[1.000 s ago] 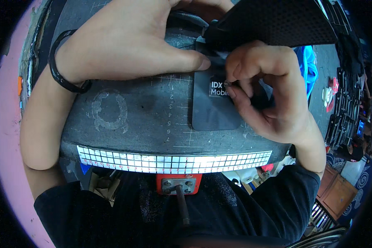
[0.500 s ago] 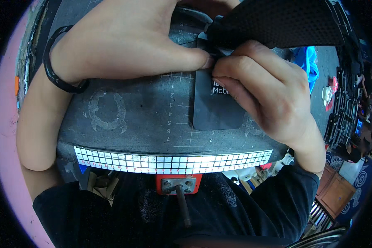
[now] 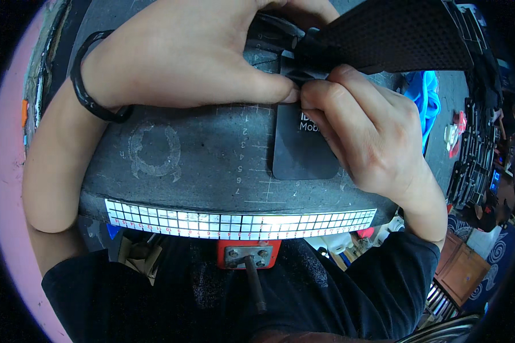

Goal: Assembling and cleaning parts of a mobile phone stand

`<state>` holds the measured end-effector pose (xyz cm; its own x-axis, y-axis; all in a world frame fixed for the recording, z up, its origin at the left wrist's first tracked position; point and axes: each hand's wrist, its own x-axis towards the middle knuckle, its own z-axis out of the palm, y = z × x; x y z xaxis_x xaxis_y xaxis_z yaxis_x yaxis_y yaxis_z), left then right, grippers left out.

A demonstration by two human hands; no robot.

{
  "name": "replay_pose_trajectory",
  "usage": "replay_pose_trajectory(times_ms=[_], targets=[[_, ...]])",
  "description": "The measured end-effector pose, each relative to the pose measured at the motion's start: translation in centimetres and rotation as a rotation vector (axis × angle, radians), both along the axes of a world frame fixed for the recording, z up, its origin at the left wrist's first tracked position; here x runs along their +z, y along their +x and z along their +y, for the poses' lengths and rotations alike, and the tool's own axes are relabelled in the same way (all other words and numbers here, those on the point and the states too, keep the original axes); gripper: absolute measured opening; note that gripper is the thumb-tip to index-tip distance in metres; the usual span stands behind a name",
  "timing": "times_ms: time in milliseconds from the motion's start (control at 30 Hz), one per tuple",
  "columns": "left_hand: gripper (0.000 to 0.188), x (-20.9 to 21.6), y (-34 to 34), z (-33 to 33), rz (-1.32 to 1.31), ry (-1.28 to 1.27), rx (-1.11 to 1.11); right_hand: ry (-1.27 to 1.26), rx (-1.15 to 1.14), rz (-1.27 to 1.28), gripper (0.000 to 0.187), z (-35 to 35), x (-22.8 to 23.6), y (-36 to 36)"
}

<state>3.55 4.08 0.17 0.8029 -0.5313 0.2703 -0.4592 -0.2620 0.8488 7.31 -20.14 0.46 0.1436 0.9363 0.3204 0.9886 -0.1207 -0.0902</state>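
Note:
My left hand (image 3: 194, 57), with a black band (image 3: 86, 86) on its wrist, curls around a black piece with a dotted texture (image 3: 400, 34) standing up at the upper right. Its thumb presses at the piece's lower edge, and its far fingers are partly hidden. Beside that thumb tip, my right hand (image 3: 366, 126) is closed in a pinch; what its fingertips hold is too small and covered to make out. Under both hands lies a flat dark card-shaped plate (image 3: 303, 154) with rounded corners and pale lettering, partly covered by the right fingers.
The dark work surface (image 3: 212, 148) carries printed scale marks. Along its near edge runs a white grid ruler strip (image 3: 234, 223). Below that is a red bracket (image 3: 249, 253) with a metal rod. Blue cloth (image 3: 423, 103) and a small red-and-white item (image 3: 455, 134) lie at the right.
The whole view has shifted slightly. My left thumb has moved a little right and nearer, and my right fingers keep almost the same pinch next to it.

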Motion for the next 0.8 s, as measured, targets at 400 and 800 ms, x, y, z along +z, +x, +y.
replay_pose_trajectory(times_ms=[400,800], targets=[[0.056,1.0,-0.4,0.0,0.024,0.088,0.07,-0.051,0.037,0.092,0.025,-0.8,0.3,0.8],[0.049,-2.7,1.1,0.8,-0.143,-0.216,-0.065,0.022,0.022,0.255,0.026,-1.1,0.7,1.4]])
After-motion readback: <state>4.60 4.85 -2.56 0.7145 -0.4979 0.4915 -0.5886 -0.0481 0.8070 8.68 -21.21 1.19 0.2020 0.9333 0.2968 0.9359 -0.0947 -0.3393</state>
